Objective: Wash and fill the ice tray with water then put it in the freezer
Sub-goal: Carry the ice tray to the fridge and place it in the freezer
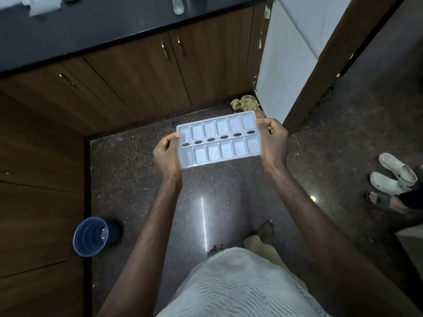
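Note:
A white plastic ice tray (218,139) with two rows of compartments and a line of oval holes down its middle is held level over the dark speckled floor. My left hand (166,154) grips its left short end, thumb on the rim. My right hand (273,140) grips its right short end. Whether the compartments hold water is hard to tell. The tray tilts slightly, right end farther away.
Brown cabinet doors (137,72) under a dark counter (91,26) lie ahead and to the left. A blue bin (91,236) stands on the floor at left. Crumpled paper (243,102) lies by the white wall corner. Another person's feet and white clogs (393,177) are at right.

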### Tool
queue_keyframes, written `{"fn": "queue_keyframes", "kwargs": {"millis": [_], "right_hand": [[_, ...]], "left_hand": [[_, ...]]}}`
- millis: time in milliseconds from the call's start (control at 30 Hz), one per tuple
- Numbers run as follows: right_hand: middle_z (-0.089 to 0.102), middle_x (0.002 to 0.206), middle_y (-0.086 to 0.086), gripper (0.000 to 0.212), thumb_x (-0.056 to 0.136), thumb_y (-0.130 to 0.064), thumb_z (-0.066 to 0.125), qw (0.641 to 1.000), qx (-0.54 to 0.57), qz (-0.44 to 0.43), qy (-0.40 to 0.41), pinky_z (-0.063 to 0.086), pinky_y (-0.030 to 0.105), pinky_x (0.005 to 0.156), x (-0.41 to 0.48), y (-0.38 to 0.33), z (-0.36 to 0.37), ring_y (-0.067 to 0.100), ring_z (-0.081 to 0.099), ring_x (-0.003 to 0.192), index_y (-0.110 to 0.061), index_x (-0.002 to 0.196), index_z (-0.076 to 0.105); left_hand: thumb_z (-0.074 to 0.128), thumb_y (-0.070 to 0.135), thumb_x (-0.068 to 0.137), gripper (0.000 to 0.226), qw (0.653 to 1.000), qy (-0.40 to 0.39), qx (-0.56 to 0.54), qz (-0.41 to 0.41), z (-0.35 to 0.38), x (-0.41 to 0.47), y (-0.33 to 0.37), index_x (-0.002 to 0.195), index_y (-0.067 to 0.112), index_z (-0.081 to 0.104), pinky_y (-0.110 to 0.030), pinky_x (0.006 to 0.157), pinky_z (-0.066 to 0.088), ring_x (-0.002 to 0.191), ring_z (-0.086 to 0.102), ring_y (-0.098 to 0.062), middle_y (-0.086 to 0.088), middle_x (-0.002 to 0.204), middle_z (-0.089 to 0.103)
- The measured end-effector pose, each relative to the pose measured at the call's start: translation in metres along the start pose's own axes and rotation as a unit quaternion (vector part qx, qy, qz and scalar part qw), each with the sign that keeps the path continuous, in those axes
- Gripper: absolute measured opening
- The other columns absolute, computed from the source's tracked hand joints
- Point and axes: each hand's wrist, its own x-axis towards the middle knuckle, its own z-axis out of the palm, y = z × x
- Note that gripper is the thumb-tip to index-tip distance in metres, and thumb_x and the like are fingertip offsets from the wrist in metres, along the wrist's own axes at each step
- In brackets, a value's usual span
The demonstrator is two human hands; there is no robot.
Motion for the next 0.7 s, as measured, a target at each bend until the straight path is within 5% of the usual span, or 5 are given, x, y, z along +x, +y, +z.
{"fn": "queue_keyframes", "kwargs": {"millis": [167, 467, 700], "right_hand": [[0.074, 0.094, -0.012, 0.016, 0.096, -0.029, 0.062, 1.0, 0.004, 0.003, -0.017, 0.06, 0.04, 0.082, 0.071, -0.005, -0.036, 0.012, 0.07, 0.09, -0.02, 0.088, 0.072], [0.073, 0.085, -0.003, 0.016, 0.095, -0.027, 0.064, 0.999, -0.003, 0.024, -0.024, 0.058, 0.038, 0.07, 0.19, -0.02, -0.099, 0.022, 0.07, 0.084, -0.017, 0.087, 0.072], [0.072, 0.094, -0.009, 0.016, 0.099, -0.026, 0.063, 0.999, 0.02, 0.02, -0.035, 0.051, 0.018, 0.063, 0.282, -0.022, -0.126, 0.007, 0.067, 0.083, -0.016, 0.104, 0.074]], "left_hand": [[0.065, 0.028, 0.098, 0.015, 0.999, 0.037, 0.009, 0.002, 0.075, -0.007, 0.015, 0.095, 0.019, 0.077, -0.029, 0.064, 0.06, 0.076, 0.073, -0.012, -0.003, 0.09, 0.078], [0.065, 0.023, 0.097, 0.017, 0.999, 0.051, -0.012, 0.0, 0.2, -0.015, 0.038, 0.095, 0.008, 0.073, -0.028, 0.062, 0.054, 0.071, 0.066, -0.01, -0.002, 0.083, 0.072], [0.065, 0.021, 0.096, 0.019, 0.999, 0.031, -0.036, 0.02, 0.293, 0.011, 0.058, 0.1, 0.003, 0.072, -0.029, 0.064, 0.054, 0.075, 0.066, -0.012, -0.006, 0.087, 0.072]]}}
